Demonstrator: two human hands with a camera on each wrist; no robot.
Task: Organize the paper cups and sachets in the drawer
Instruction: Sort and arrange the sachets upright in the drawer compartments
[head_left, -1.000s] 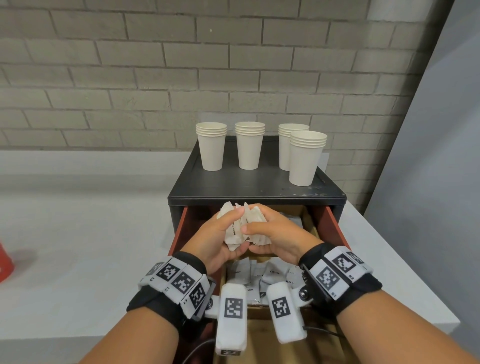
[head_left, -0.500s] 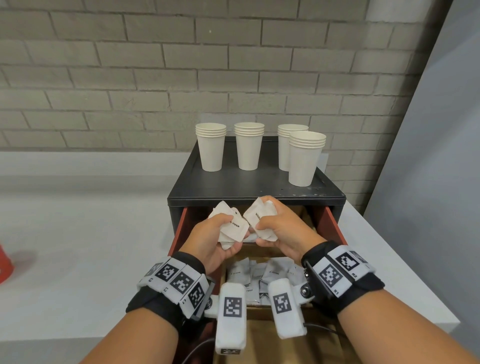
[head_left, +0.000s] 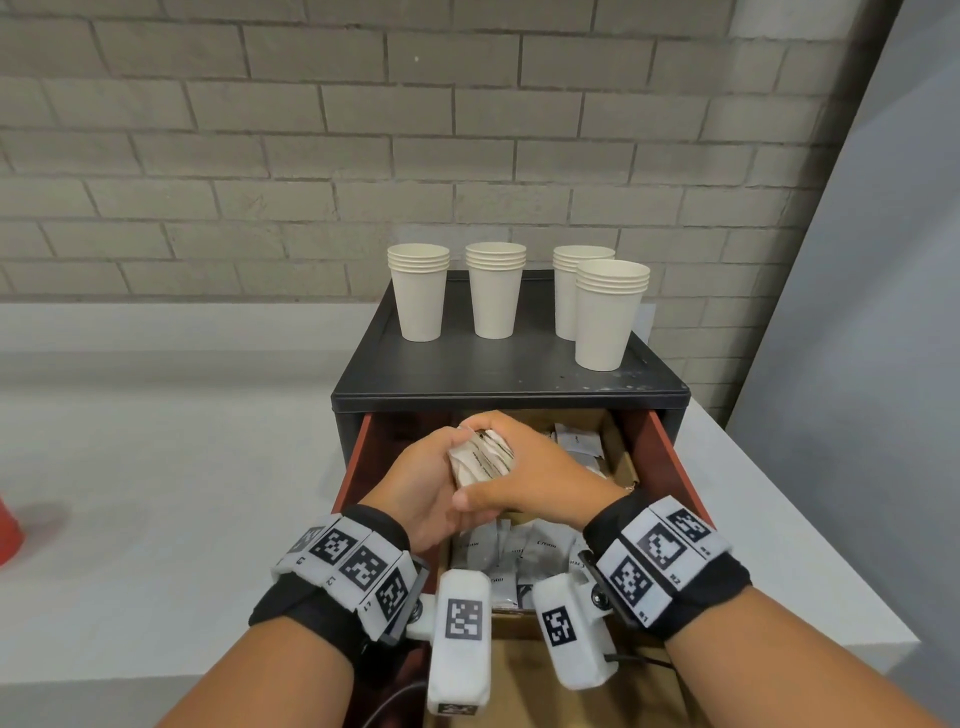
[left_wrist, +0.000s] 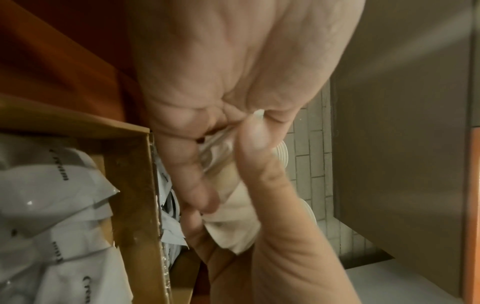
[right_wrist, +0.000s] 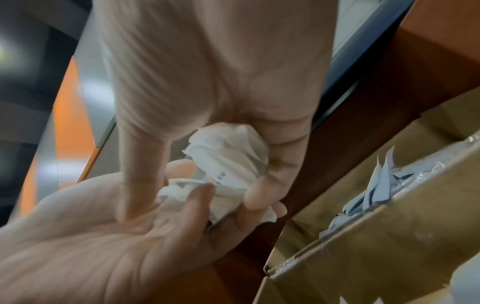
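Both hands are cupped round one bundle of white sachets (head_left: 480, 460) above the open red-sided drawer (head_left: 670, 457). My left hand (head_left: 431, 467) grips the bundle from the left and my right hand (head_left: 524, 462) covers it from the right. In the right wrist view the crumpled sachets (right_wrist: 228, 160) are squeezed between the fingers of both hands. The left wrist view shows the sachets (left_wrist: 233, 226) between palm and thumb. More sachets (head_left: 519, 551) lie in a cardboard box (head_left: 623, 467) inside the drawer. Several stacks of paper cups (head_left: 420, 296) stand on the black cabinet top (head_left: 498, 369).
The cabinet sits on a white counter (head_left: 156, 467) against a brick wall. A grey panel (head_left: 857, 364) rises close on the right. A red object (head_left: 8, 535) shows at the left edge. The box's cardboard wall (left_wrist: 135, 185) is close beside my left hand.
Half a second ago each hand held its own bunch of sachets a little apart. Now the hands have closed together and the bunches form one bundle.
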